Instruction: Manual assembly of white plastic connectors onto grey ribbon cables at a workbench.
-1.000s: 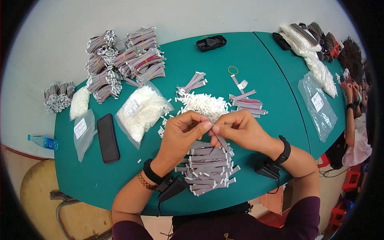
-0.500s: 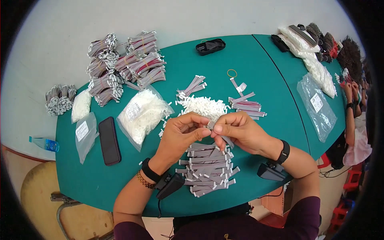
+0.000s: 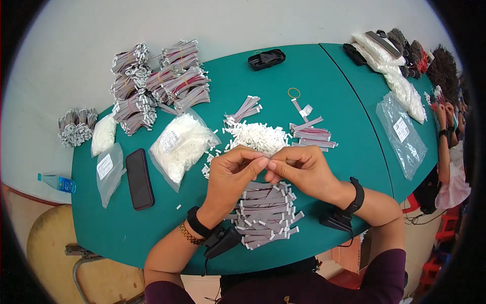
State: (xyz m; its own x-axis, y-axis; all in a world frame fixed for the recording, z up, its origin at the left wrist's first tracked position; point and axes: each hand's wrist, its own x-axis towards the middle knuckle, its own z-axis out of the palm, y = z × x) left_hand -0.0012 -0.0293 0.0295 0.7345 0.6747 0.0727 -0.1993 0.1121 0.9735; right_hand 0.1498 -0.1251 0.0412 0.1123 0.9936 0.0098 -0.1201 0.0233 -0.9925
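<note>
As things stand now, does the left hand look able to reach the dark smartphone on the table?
Probably yes: nothing covers the smartphone, and the left hand could likely pass over the near corner of the plastic bag between them. The hand's fingertips are busy pinching beside the right hand, though.

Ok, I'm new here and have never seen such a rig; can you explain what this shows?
There's no robot: these are a person's bare left hand and right hand, seen from a fisheye camera worn on the head, so edges curve. On the green table lie a heap of small white pieces and, nearer the person, a stack of flat grey cables. To the left are a dark phone and a clear bag of white pieces, with bundled cables farther back. Both hands' fingertips meet, pinching something small; the fingers mostly hide it.
</note>
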